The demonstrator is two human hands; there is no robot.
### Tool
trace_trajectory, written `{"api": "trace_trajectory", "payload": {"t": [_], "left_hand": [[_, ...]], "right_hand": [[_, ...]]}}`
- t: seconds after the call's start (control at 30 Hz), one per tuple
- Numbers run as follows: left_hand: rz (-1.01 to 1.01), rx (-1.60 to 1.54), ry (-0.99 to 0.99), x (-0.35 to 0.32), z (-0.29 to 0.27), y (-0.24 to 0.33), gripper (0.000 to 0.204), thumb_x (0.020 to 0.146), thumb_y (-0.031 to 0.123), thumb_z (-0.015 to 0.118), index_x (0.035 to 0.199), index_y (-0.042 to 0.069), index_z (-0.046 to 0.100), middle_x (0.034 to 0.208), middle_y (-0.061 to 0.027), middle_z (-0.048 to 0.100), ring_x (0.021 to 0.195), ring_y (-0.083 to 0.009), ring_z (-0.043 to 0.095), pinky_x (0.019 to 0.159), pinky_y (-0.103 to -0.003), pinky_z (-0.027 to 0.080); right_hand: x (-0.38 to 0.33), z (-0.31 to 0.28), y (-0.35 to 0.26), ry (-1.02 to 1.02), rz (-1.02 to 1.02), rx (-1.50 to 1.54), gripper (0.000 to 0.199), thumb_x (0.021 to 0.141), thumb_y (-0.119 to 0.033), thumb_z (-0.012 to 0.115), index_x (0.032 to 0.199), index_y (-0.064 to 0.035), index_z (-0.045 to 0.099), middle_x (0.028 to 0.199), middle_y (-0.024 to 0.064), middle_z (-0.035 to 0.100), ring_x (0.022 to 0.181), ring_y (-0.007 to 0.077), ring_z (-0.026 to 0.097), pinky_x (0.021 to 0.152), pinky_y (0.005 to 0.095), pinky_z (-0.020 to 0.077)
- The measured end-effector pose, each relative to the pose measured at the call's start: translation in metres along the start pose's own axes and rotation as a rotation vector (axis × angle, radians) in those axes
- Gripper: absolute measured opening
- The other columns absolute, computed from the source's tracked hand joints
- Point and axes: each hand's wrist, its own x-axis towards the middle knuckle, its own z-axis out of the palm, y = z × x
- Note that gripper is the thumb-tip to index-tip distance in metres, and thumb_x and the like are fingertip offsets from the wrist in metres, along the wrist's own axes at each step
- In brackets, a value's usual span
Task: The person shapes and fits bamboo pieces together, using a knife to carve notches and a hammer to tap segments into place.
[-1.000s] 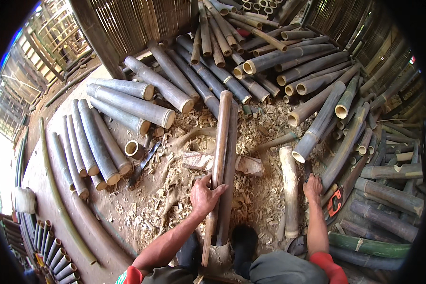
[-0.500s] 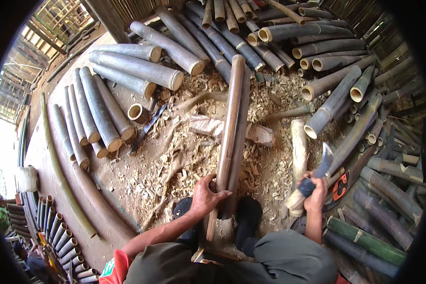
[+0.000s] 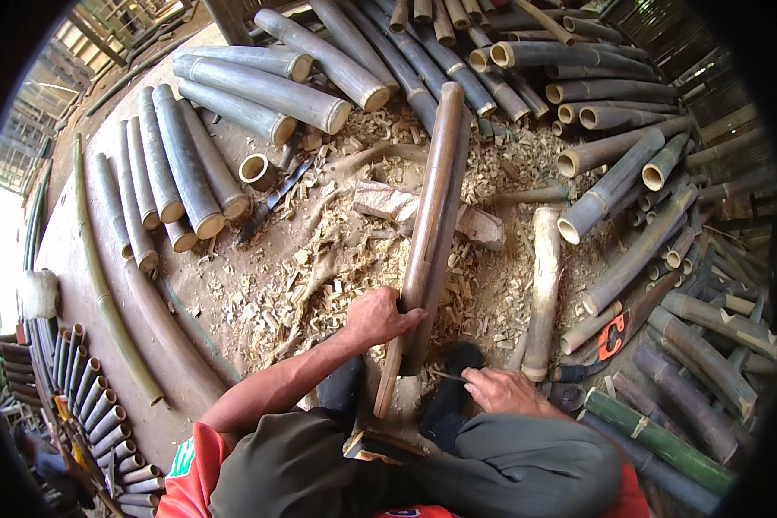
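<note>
My left hand (image 3: 380, 316) is closed round the lower part of a brown bamboo length (image 3: 429, 203). This length tilts up and away from me, with a narrow end reaching down between my legs. Close along its right side runs a darker bamboo length (image 3: 449, 250). Both pass over a rough wooden block (image 3: 479, 226) on the ground. My right hand (image 3: 505, 391) is by my right knee, just right of the bamboo's lower end, fingers curled. A thin strip (image 3: 447, 375) sticks out leftward from it; I cannot make out what it is.
Pale chips (image 3: 311, 285) cover the ground. A pale wooden stick (image 3: 541, 293) and an orange-handled saw (image 3: 611, 337) lie to the right. Bamboo piles up at right (image 3: 622, 186) and far left (image 3: 263, 102). Beside a short bamboo ring (image 3: 257, 171) lies a dark blade (image 3: 290, 183).
My right hand has moved down and left, toward the bamboo's lower end. The curved knife with a black-wrapped grip no longer shows clearly in it. My left hand keeps its hold on the bamboo.
</note>
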Motion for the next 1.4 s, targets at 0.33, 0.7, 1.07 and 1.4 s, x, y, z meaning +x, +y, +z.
{"api": "trace_trajectory", "payload": {"t": [0.33,0.7,1.07,1.4], "left_hand": [[-0.088,0.060,-0.241,0.026,-0.018,0.006,0.067,0.074,0.064,0.084,0.086,-0.002,0.079,0.071,-0.0139,0.075,0.075,-0.0255,0.076,0.074,-0.041,0.060],[-0.103,0.029,-0.327,0.028,-0.025,0.012,0.062,0.078,0.061,0.084,0.084,-0.001,0.080,0.068,-0.0095,0.075,0.070,-0.0195,0.076,0.072,-0.037,0.061],[-0.047,0.016,-0.328,0.033,-0.017,0.009,0.050,0.086,0.056,0.082,0.090,0.007,0.082,0.069,-0.0075,0.076,0.066,-0.0166,0.076,0.070,-0.037,0.062],[-0.073,0.037,-0.281,0.026,-0.012,0.001,0.071,0.083,0.064,0.079,0.105,-0.004,0.077,0.089,-0.0227,0.076,0.088,-0.0341,0.075,0.083,-0.047,0.059]], "right_hand": [[0.030,0.032,0.004,0.110,-0.172,-0.246,0.030,0.094,-0.014,0.065,0.122,-0.0042,0.064,0.086,0.0112,0.066,0.080,0.0291,0.070,0.068,0.0440,0.0548],[0.036,0.005,-0.016,-0.220,0.077,-0.557,0.028,0.093,-0.011,0.059,0.116,0.0029,0.068,0.080,0.0143,0.072,0.071,0.0269,0.074,0.060,0.0426,0.0587],[0.056,-0.086,0.042,0.530,0.176,0.337,0.017,0.106,-0.016,0.058,0.105,0.0006,0.059,0.073,0.0142,0.063,0.061,0.0306,0.062,0.060,0.0474,0.0491],[0.176,-0.113,0.113,0.557,0.041,-0.002,0.016,0.109,-0.017,0.056,0.106,-0.0044,0.066,0.066,0.0054,0.060,0.052,0.0156,0.056,0.047,0.0362,0.0467]]}}
